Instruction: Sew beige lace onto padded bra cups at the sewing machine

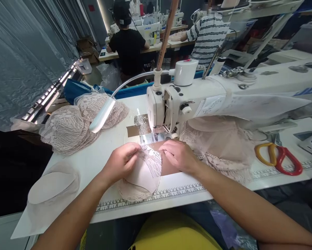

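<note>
A lace-covered cup piece (pixel 145 173), with a smooth pale panel and scalloped lace edging, lies just in front of the sewing machine's needle area (pixel 156 136). My left hand (pixel 122 161) pinches its upper left edge between thumb and fingers. At its upper right edge, my right hand (pixel 180 156) is closed, thumb against curled fingers; anything between those fingertips is hidden. Under the right hand shows a brown plate (pixel 169 165) on the table. The white sewing machine (pixel 187 100) stands directly behind both hands.
Piled lace cups (pixel 67 128) lie at the left behind a lamp head (pixel 102 116). A pale oval cup piece (pixel 51 187) rests front left. More lace fabric (pixel 223 149) and red-and-yellow-handled scissors (pixel 287 161) lie right. A ruler strip (pixel 171 192) lines the front edge. Two people sit beyond.
</note>
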A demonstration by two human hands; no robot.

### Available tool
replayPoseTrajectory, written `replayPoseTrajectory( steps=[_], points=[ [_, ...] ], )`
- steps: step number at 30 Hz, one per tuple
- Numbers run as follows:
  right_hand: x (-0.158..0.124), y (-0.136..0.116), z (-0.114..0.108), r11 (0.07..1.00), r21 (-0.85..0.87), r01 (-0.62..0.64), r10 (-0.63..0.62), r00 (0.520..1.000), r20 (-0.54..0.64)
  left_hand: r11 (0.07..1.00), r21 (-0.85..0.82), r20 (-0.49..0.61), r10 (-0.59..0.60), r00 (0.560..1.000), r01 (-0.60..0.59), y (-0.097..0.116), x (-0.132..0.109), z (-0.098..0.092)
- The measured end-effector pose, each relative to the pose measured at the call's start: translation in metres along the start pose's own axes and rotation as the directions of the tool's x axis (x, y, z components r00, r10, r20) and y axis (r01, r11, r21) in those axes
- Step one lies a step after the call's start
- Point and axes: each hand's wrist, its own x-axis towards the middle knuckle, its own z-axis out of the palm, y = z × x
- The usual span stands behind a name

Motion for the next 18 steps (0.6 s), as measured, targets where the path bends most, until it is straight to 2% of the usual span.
replayPoseTrajectory(
  steps=[2,4,7,10,14,18],
  points=[
    [0.0,0.0,-0.002,1.0,0.02,-0.014,0.015,0.999,-0.031,0.992,0.121,0.089,0.019,0.996,-0.029,-0.001,0.009,0.012],
    [-0.001,-0.001,-0.004,0.999,0.049,-0.023,0.025,0.998,-0.052,0.97,0.204,0.193,0.091,0.977,-0.13,0.003,0.018,0.023],
    [-0.001,-0.002,-0.006,0.998,0.054,-0.02,0.022,0.999,-0.04,0.946,0.232,0.276,0.159,0.948,-0.226,0.01,0.028,0.031],
    [0.0,-0.002,-0.005,0.999,-0.032,0.026,-0.023,0.997,0.072,0.956,0.183,0.276,0.173,0.945,-0.228,0.011,0.032,0.028],
    [0.003,-0.003,-0.003,0.966,-0.242,0.094,-0.025,0.961,0.275,0.971,0.158,0.208,0.147,0.967,-0.181,0.003,0.035,0.022],
    [0.003,-0.004,-0.001,0.914,-0.401,0.068,0.059,0.953,0.298,0.938,0.273,0.233,0.151,0.961,-0.214,-0.002,0.043,0.024]
  ],
)
